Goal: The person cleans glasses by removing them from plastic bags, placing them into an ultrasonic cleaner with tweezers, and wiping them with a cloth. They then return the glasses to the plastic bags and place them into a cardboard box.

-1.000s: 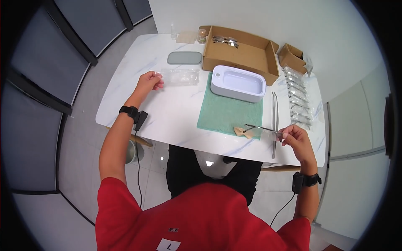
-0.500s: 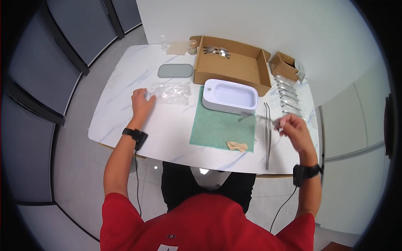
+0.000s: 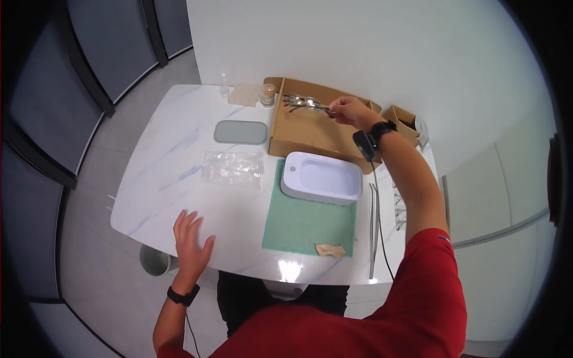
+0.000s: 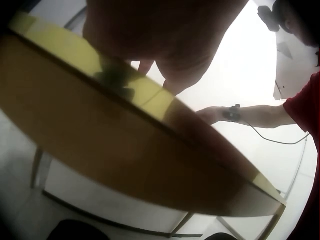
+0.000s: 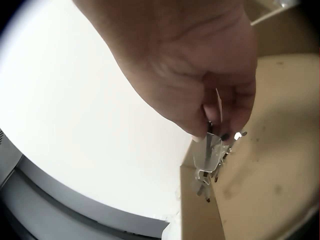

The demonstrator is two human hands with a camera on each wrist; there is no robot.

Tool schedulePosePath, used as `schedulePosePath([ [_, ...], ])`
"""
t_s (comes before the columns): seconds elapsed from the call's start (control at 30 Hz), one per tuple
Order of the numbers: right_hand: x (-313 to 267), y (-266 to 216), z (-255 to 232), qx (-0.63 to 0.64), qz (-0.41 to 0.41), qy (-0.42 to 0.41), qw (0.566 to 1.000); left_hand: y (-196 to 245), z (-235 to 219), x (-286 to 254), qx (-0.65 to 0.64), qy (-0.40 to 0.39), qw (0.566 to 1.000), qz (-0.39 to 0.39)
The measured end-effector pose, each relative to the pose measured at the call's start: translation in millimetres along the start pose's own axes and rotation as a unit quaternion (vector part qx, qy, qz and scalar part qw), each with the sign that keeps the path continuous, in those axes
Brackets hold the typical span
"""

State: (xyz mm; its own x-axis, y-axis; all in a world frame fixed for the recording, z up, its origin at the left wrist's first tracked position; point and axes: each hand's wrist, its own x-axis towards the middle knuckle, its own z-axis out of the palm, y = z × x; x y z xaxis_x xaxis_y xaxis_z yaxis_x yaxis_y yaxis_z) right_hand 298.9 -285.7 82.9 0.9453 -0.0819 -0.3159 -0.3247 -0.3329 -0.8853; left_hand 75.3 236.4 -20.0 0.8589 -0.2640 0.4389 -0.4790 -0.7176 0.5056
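Note:
My right hand (image 3: pixel 352 112) pinches a pair of eyeglasses (image 5: pixel 206 154) over the back part of a shallow cardboard box (image 3: pixel 310 136). The lens and thin frame hang below the fingertips in the right wrist view. Other eyeglasses (image 3: pixel 291 99) lie at the box's back left, overlapping the held pair in the head view. My left hand (image 3: pixel 192 244) is over the front left of the table, fingers spread and holding nothing. A crinkled clear plastic bag (image 3: pixel 233 169) lies flat on the table beyond it.
A lilac cleaning tub (image 3: pixel 322 179) stands on a green cloth (image 3: pixel 304 230), with a beige scrap of cloth (image 3: pixel 330 250) at its front. Long tweezers (image 3: pixel 373 232) lie to the right. A grey lid (image 3: pixel 240 132), a jar (image 3: pixel 268 94) and a small cardboard box (image 3: pixel 401 119) stand farther back.
My right hand has carried the eyeglasses from above the tweezers up and left to the cardboard box. My left hand has let go of the plastic bag and drawn back toward the front edge.

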Motion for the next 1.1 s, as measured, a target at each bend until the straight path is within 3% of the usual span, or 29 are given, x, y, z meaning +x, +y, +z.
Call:
schedulePosePath([
  [0.13, 55, 23, 4, 0.02, 0.019, -0.031, 0.999, 4, 1, 6, 0.009, 0.003, 0.999, -0.034],
  [0.3, 98, 44, -2, -0.035, -0.005, -0.025, 0.999, -2, 3, 4, 0.015, 0.005, 1.0, -0.014],
  [0.57, 101, 40, 0, -0.132, 0.043, 0.02, 0.99, -3, 4, 4, 0.018, -0.002, 1.0, -0.013],
  [1.1, 103, 50, 6, -0.104, -0.006, 0.051, 0.993, -2, 6, 3, 0.008, -0.005, 1.0, -0.018],
])
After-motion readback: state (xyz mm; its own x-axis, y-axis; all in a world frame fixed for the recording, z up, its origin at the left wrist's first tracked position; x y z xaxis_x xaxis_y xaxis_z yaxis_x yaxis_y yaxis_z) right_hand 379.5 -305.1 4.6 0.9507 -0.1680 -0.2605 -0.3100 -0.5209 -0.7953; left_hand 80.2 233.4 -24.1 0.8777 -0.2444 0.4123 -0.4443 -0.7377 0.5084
